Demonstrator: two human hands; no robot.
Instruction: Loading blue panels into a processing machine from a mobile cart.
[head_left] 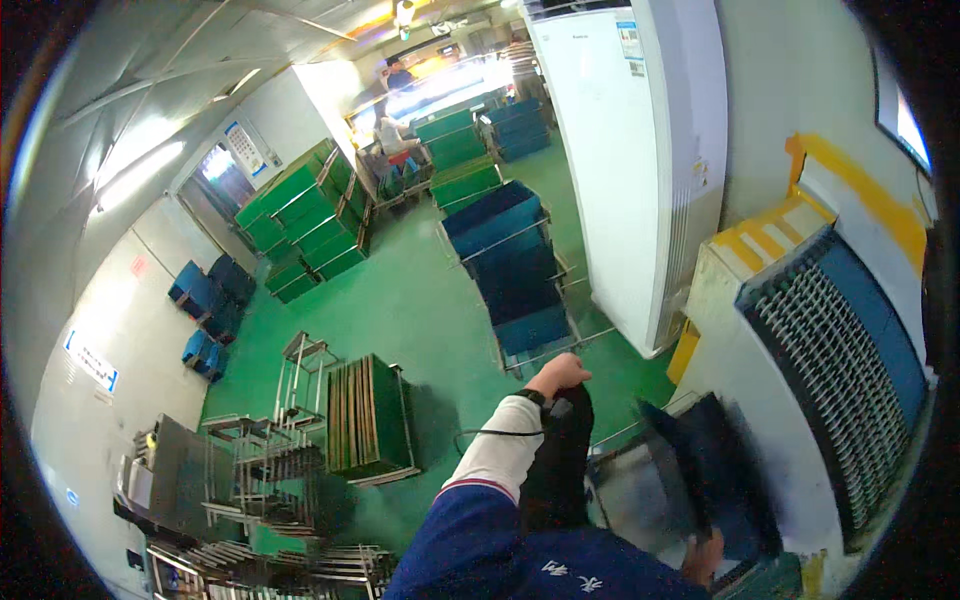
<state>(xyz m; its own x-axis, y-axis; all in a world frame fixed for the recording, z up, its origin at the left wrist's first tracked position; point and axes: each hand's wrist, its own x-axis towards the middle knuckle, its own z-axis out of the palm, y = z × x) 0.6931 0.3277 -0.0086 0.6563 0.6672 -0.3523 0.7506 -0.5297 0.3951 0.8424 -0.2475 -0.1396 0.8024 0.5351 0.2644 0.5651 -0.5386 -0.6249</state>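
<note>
My left hand (560,375) is curled closed over my black-trousered knee, with no object visible in it. A dark band and a thin black cable circle that wrist. Low on the right, my right hand (704,556) grips the near edge of a dark blue panel (735,470), which is blurred by motion. Its fingertips are partly hidden. The panel stands tilted beside a grey surface (640,500) whose kind I cannot make out. Ahead of my left hand stand dark blue bins (535,330) in metal frames.
A tall white cabinet-like unit (620,170) stands ahead right. Beside me is a machine with a metal mesh belt (830,380). Green bins (320,220), a green crate of upright boards (370,415) and metal racks (265,470) stand leftward. People (390,130) are at the far end.
</note>
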